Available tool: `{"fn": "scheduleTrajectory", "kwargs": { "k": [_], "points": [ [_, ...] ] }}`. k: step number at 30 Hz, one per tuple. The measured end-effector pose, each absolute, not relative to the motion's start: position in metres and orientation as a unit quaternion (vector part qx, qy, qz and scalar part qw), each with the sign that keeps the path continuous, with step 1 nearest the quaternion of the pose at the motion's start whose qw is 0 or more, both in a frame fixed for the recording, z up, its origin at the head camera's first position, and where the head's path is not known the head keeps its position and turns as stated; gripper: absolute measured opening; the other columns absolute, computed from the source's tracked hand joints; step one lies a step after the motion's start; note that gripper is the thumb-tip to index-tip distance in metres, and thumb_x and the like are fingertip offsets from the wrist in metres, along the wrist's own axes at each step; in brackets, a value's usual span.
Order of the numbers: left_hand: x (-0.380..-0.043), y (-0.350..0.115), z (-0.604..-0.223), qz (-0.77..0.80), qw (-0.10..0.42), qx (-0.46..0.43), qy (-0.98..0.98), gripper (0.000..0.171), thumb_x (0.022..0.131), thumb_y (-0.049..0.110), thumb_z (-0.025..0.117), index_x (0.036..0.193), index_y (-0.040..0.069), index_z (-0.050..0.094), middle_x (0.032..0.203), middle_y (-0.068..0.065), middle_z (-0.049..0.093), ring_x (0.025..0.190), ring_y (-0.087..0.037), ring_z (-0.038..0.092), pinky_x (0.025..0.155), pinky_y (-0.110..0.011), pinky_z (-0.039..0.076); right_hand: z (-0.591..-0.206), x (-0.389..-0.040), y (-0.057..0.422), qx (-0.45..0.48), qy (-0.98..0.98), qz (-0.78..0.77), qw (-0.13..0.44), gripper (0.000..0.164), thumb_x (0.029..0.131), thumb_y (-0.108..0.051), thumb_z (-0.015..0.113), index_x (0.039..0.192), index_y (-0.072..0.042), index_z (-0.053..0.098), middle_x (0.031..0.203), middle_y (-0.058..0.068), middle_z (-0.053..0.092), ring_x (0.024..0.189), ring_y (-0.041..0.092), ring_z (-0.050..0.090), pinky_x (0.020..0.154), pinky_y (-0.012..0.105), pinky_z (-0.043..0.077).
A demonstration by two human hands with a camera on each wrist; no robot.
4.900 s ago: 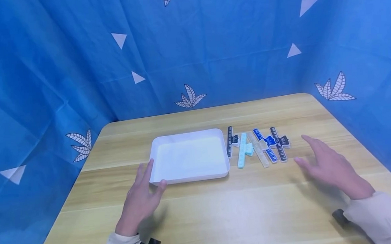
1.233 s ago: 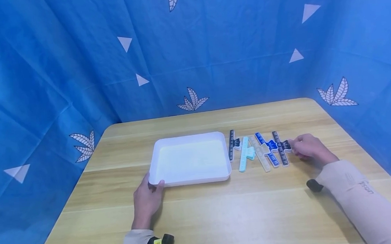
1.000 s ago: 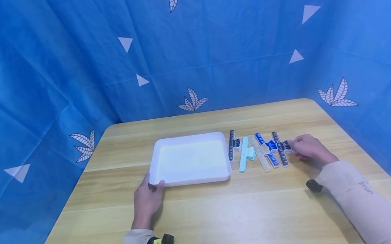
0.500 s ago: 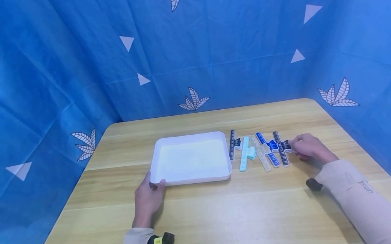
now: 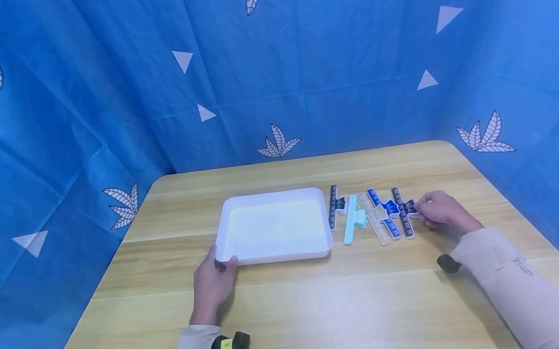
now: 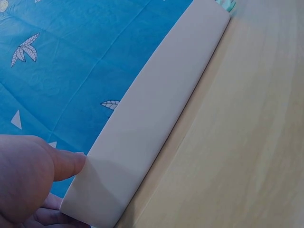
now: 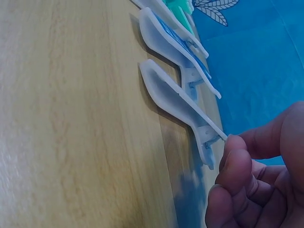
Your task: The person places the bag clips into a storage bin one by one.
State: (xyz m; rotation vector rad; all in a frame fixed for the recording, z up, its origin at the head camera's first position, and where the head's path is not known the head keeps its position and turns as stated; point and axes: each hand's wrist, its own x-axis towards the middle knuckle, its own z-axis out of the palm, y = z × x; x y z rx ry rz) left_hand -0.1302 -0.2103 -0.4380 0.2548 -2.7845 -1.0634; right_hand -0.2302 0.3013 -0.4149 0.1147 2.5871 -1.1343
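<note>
My left hand (image 5: 211, 284) grips the near left corner of a white rectangular tray (image 5: 274, 258). In the left wrist view the thumb lies at the rim of the tray wall (image 6: 156, 104), while the other fingers are partly hidden behind the corner. At the right end of a row of clips, my right hand (image 5: 439, 208) pinches the handle of a black-and-white ruler clip (image 5: 403, 219). The right wrist view has thumb and forefinger on the upper handle tip of that clip (image 7: 173, 97), which lies on the table.
Left of the held clip lie a blue clip (image 5: 392, 226), a clear clip (image 5: 373, 219), a mint-green clip (image 5: 350, 226) and another black clip (image 5: 333, 208) close beside the tray. The wooden table (image 5: 315, 304) ends at a blue patterned curtain (image 5: 343, 123).
Since the oldest frame, my left hand has taken hold of the tray corner and my right hand has moved in to pinch the rightmost black clip. Over the last second both hands stay nearly still.
</note>
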Motion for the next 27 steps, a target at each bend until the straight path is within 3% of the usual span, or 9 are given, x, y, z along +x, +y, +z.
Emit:
{"fn": "scheduleTrajectory", "kwargs": {
  "k": [9,19,27],
  "points": [
    [-0.1296,-0.2101,-0.4376,-0.358,0.082,0.075,-0.927,0.056,0.088,0.026,0.058,0.135,0.004,0.038,0.127,-0.022,0.049,0.118,-0.039,0.044,0.095,-0.051,0.039,-0.4152,-0.2306,0.3009,0.040,0.893,-0.418,0.162,0.029,0.092,-0.015,0.042,0.101,0.011,0.052,0.066,0.004,0.055,0.055,0.014,0.052,0.052,0.027,0.050],
    [-0.1294,-0.2104,-0.4357,-0.359,0.093,0.073,-0.926,0.054,0.088,0.027,0.059,0.133,0.004,0.040,0.126,-0.021,0.051,0.117,-0.038,0.045,0.095,-0.050,0.039,-0.4140,-0.2351,0.3005,0.034,0.889,-0.426,0.167,0.026,0.093,-0.016,0.041,0.080,0.002,0.054,0.061,0.002,0.053,0.053,0.014,0.051,0.054,0.029,0.050],
    [-0.1285,-0.2107,-0.4366,-0.356,0.081,0.078,-0.928,0.058,0.088,0.026,0.059,0.136,0.003,0.036,0.128,-0.022,0.049,0.118,-0.038,0.044,0.095,-0.051,0.039,-0.4117,-0.2329,0.3000,0.043,0.887,-0.427,0.170,0.027,0.093,-0.015,0.041,0.080,0.003,0.055,0.061,0.002,0.053,0.052,0.013,0.051,0.053,0.028,0.050]
  ]
}}
